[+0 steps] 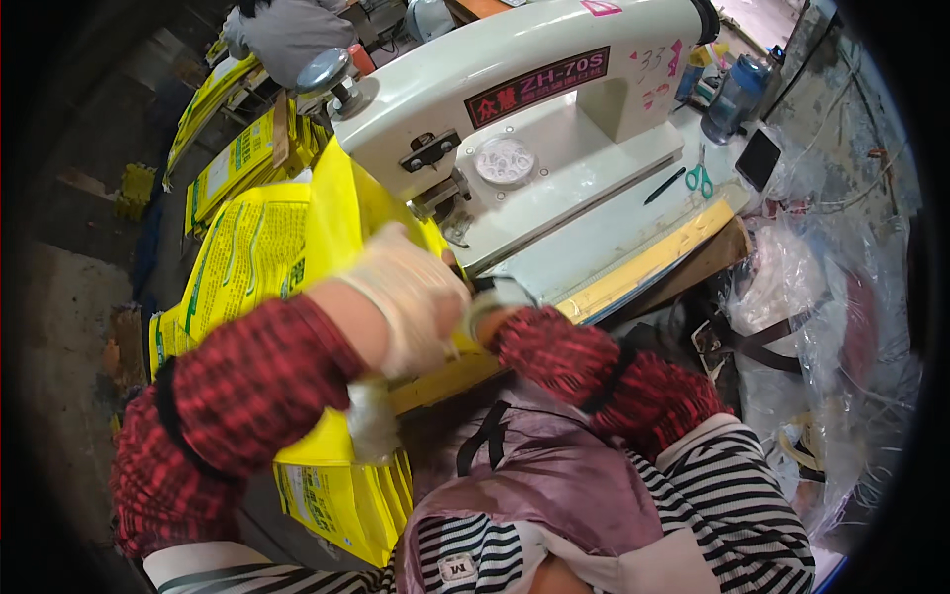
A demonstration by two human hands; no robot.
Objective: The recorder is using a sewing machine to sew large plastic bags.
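A large white sewing machine (396, 109) stands across the table before me. Yellow printed bags (237, 247) lie to its left, one with its upper edge raised beside the needle area. My left hand (406, 287), in a pale knitted glove, is over the yellow bag near the machine's front. Its fingers are smeared by motion, so a hold on the bag cannot be made out. Just right of it is my right hand (487, 315), mostly hidden behind the left one and blurred. Both forearms wear red-and-black checked sleeves.
Green-handled scissors (700, 178), a black pen (665, 186), a phone (758, 160) and a blue water bottle (737, 97) lie or stand at the right. Clear plastic wrap (792, 277) heaps beyond the table edge. More yellow bags (346, 495) hang below my left arm. A person (292, 45) sits far left.
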